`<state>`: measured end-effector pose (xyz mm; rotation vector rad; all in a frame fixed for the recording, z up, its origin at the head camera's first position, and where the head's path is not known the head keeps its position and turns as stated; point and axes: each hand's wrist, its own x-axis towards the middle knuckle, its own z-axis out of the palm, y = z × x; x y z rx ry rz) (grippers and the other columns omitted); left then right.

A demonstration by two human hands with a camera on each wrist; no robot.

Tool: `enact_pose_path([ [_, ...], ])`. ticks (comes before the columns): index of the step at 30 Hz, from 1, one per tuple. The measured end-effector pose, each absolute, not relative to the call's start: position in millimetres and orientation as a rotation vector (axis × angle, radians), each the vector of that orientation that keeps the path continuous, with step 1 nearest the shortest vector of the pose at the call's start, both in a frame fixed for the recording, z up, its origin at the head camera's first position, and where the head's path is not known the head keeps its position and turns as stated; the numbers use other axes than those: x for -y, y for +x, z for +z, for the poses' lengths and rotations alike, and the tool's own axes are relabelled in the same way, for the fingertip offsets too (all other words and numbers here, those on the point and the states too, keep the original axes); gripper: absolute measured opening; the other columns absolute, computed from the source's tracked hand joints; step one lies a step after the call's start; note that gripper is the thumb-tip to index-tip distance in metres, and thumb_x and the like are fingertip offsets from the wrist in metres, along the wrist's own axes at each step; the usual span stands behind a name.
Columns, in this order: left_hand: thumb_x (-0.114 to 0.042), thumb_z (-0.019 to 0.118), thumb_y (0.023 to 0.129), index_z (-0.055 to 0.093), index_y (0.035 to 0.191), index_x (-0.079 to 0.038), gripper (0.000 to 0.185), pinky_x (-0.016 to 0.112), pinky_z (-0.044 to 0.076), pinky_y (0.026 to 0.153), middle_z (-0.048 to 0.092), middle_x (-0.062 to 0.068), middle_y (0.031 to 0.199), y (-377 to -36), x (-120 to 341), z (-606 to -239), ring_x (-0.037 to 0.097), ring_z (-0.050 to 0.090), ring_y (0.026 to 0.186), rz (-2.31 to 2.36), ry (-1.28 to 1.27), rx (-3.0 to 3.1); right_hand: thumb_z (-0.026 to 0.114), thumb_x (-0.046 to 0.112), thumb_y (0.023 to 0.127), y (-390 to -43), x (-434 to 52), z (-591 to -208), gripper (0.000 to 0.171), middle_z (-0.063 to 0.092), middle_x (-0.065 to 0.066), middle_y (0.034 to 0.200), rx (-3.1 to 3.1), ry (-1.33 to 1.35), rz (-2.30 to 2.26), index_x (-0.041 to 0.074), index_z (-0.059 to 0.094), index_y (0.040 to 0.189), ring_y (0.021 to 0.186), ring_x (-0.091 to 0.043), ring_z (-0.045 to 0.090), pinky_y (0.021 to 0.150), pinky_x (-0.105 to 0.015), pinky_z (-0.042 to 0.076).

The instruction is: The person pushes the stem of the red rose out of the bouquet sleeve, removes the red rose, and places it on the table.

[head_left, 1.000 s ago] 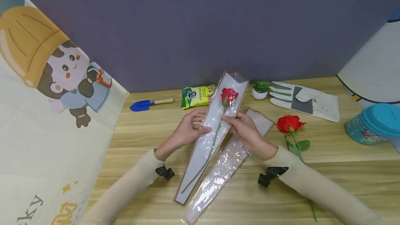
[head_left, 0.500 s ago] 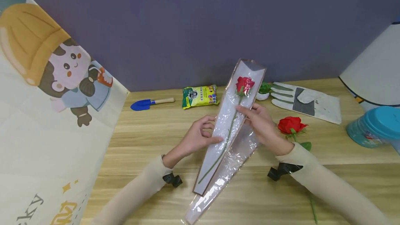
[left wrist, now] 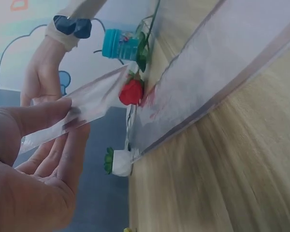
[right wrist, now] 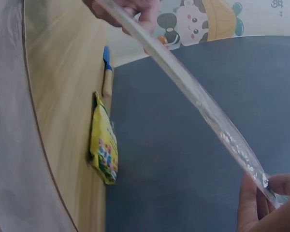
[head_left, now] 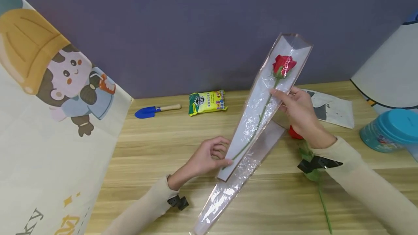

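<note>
A red rose (head_left: 283,65) with a long green stem lies inside a tapered clear flower sleeve (head_left: 256,104) with a white back and brownish edges. My left hand (head_left: 207,157) pinches the sleeve's narrow lower end, thumb in front. Higher up, my right hand (head_left: 300,115) grips its right edge, thumb over the front near the stem. In the right wrist view the sleeve is seen edge-on, raised off the table and slanting between both hands. A second flower sleeve (head_left: 217,202) lies flat beneath. Another rose (head_left: 295,133) lies on the table, partly hidden by my right hand and forearm.
Along the table's back are a blue hand trowel (head_left: 147,112), a yellow-green packet (head_left: 209,102) and a work glove (head_left: 336,110). A small potted succulent (left wrist: 120,162) shows in the left wrist view. A blue lidded tub (head_left: 388,130) stands at the right.
Both hands have carried the wrapped rose rightward and up, away from the flat sleeve. My left hand has slid down to its narrow end; my right arm now covers more of the loose rose.
</note>
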<state>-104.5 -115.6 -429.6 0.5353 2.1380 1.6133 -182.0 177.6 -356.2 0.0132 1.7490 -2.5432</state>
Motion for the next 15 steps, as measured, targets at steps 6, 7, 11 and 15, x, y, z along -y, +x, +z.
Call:
enact_pose_path([
  [6, 0.001, 0.081, 0.083, 0.062, 0.132, -0.001, 0.052, 0.025, 0.064, 0.087, 0.075, 0.02, 0.109, -101.6, 113.3, -429.2, 0.01, 0.07, 0.089, 1.599, 0.555, -2.157, 0.076, 0.011, 0.094, -179.7, -184.5, -350.8, 0.051, 0.081, 0.004, 0.107, -1.733, -0.03, -2.542, 0.002, 0.052, 0.139, 0.094, -0.007, 0.077, 0.079, -0.022, 0.065],
  [7, 0.001, 0.08, 0.084, 0.062, 0.132, -0.001, 0.052, 0.026, 0.064, 0.087, 0.075, 0.02, 0.109, -101.2, 112.8, -429.5, 0.01, 0.071, 0.09, 1.598, 0.565, -2.157, 0.076, 0.011, 0.094, -179.1, -184.9, -350.7, 0.053, 0.081, 0.004, 0.108, -1.733, -0.037, -2.543, 0.001, 0.051, 0.14, 0.094, -0.007, 0.077, 0.08, -0.022, 0.065],
  [11, 0.001, 0.079, 0.085, 0.06, 0.134, -0.001, 0.053, 0.026, 0.064, 0.088, 0.075, 0.021, 0.109, -100.7, 111.0, -431.1, 0.01, 0.071, 0.092, 1.602, 0.596, -2.146, 0.076, 0.01, 0.094, -177.9, -186.7, -351.7, 0.053, 0.081, 0.004, 0.107, -1.751, -0.048, -2.536, 0.001, 0.052, 0.141, 0.094, -0.008, 0.077, 0.079, -0.022, 0.065],
  [15, 0.002, 0.078, 0.085, 0.058, 0.137, 0.001, 0.056, 0.025, 0.063, 0.09, 0.074, 0.022, 0.108, -101.9, 108.7, -431.6, 0.01, 0.07, 0.091, 1.604, 0.631, -2.146, 0.077, 0.01, 0.094, -178.0, -188.7, -352.3, 0.047, 0.082, 0.004, 0.105, -1.758, -0.042, -2.539, 0.003, 0.056, 0.136, 0.092, -0.007, 0.077, 0.078, -0.021, 0.065],
])
